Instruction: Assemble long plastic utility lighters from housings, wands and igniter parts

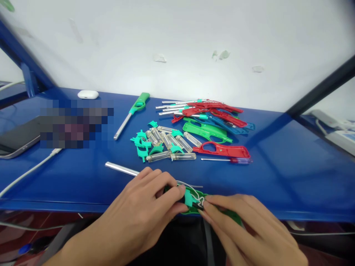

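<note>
At the table's front edge lies an opened green gas lighter shell [235, 217], partly covered by both hands. My left hand [149, 207] is closed around its front part, thumb and fingertips beside a teal trigger [189, 198]. A silver metal tube [122, 169] sticks out to the left from under that hand. My right hand [246, 221] pinches at a looped white wire [201, 200] next to a small black part in the shell. Its fingertips partly hide what they grip.
Behind the hands lie clear fuel tanks [166, 141] with teal triggers, a red shell half [227, 149] and a screwdriver [240, 161]. Further back are piled red shells [210, 107] and a green lighter [142, 99]. A phone [20, 136] and white cable [33, 170] lie left.
</note>
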Motion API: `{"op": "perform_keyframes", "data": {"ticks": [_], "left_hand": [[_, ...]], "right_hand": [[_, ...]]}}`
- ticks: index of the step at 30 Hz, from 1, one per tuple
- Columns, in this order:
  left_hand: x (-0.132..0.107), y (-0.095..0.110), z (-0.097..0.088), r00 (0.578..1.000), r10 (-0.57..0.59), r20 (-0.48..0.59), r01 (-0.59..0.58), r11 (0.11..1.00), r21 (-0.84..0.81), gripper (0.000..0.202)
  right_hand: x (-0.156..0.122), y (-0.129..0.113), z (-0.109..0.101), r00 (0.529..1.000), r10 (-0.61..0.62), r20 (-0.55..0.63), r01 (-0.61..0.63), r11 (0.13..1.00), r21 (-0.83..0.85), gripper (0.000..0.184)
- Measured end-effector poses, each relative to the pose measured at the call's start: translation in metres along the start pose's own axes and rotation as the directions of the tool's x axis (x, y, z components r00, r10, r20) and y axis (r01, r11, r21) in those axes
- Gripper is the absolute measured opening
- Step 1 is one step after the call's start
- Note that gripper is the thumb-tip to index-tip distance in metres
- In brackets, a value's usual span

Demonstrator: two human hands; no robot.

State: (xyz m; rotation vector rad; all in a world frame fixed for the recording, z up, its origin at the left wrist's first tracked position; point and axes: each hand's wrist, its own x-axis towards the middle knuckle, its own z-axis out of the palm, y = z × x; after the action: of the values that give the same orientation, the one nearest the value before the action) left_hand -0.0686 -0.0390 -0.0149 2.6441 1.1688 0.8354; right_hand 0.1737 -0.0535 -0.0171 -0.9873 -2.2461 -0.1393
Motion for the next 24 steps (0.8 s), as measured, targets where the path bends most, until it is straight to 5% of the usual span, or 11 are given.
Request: {"op": "perform_keyframes", "data": {"ticks": [10, 24], "left_hand": [[-0.003, -0.002, 0.003, 1.000, 0.010, -0.021, -0.009, 1.000, 0.025, 0.015], [-0.010, -0.002, 0.002, 1.000, -0.013, 0.015, 0.014, 0.997, -0.073, 0.025]], "right_hand": [[0.003, 0.000, 0.004, 0.996, -0.085, 0.022, 0.086, 0.993, -0.084, 0.027], [-0.013, 0.012, 0.016, 0.998, -0.012, -0.054, 0.011, 1.000, -0.018, 0.014]]}}
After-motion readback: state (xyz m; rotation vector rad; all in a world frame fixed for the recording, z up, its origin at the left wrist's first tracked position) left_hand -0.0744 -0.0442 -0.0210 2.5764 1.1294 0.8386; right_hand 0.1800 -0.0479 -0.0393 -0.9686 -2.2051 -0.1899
